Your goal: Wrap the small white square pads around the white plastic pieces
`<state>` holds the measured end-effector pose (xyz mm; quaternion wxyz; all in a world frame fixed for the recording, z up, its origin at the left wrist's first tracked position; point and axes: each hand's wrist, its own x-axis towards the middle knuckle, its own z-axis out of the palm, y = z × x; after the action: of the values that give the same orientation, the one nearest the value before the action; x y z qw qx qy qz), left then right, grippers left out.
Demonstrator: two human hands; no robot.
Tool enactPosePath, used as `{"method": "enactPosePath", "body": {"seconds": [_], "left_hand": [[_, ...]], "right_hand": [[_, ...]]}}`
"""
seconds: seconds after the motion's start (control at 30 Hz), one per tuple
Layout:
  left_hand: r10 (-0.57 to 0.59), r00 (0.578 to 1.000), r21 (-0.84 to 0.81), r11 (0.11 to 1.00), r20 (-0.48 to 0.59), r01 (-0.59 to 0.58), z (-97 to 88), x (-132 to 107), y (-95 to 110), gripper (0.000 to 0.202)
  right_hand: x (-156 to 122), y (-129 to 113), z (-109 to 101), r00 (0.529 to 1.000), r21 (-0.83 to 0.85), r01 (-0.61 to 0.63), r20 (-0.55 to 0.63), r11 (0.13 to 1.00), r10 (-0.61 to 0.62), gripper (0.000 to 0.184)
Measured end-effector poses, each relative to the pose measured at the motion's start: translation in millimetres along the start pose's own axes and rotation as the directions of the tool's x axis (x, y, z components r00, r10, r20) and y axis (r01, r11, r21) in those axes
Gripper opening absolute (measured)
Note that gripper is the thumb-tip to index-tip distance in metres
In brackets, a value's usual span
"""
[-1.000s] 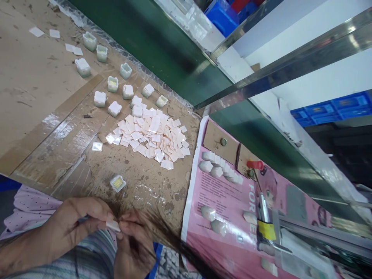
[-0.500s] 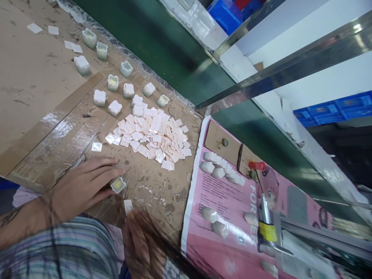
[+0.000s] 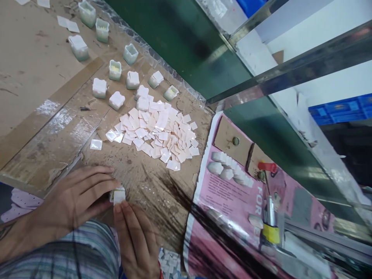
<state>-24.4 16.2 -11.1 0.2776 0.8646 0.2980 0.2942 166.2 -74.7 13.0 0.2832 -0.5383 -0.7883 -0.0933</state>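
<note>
I'm looking down on a cardboard-covered workbench point(image 3: 37, 77) edged with clear plastic film point(image 3: 145, 52), with a dark green panel point(image 3: 177, 42), a steel rail point(image 3: 308, 66) and a blue plastic crate point(image 3: 340, 110) beyond it. To the right lies a pink printed sheet point(image 3: 229, 193). I can read the large letters "FOR" point(image 3: 259, 197) on it, but the rest of that word is cut off from me, and its small print is too fine to read. A blurred strand of hair point(image 3: 203, 217) crosses my view and hides part of the sheet.

A yellow-taped tool point(image 3: 271, 233) with a red handle point(image 3: 267, 167) stands nearby. On the bench are white square cups point(image 3: 116, 69), a heap of pale pink square tiles point(image 3: 157, 131) and a thin awl point(image 3: 87, 109).

The left hand point(image 3: 74, 201) and right hand point(image 3: 135, 242) meet just below the heap, around one white square cup point(image 3: 112, 196) topped by a pale square tile point(image 3: 119, 197). The left fingers point(image 3: 95, 182) lie close together against the cup, and the right fingertips point(image 3: 117, 208) touch the tile. I can't tell whether either hand is gripping.
</note>
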Motion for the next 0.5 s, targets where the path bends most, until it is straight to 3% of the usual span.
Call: {"method": "enactPosePath", "body": {"seconds": [0.13,0.5], "left_hand": [[-0.004,1.000,0.022,1.000,-0.015,0.004,1.2,2.9,1.2,0.026],[-0.018,1.000,0.014,1.000,-0.010,0.018,0.2,6.3,2.7,0.026]], "right_hand": [[1.5,-3.8,10.3,0.986,-0.023,-0.023,-0.168,0.999,0.019,0.043],[0.9,-4.2,11.0,0.990,-0.018,-0.009,-0.140,1.000,0.006,0.042]]}}
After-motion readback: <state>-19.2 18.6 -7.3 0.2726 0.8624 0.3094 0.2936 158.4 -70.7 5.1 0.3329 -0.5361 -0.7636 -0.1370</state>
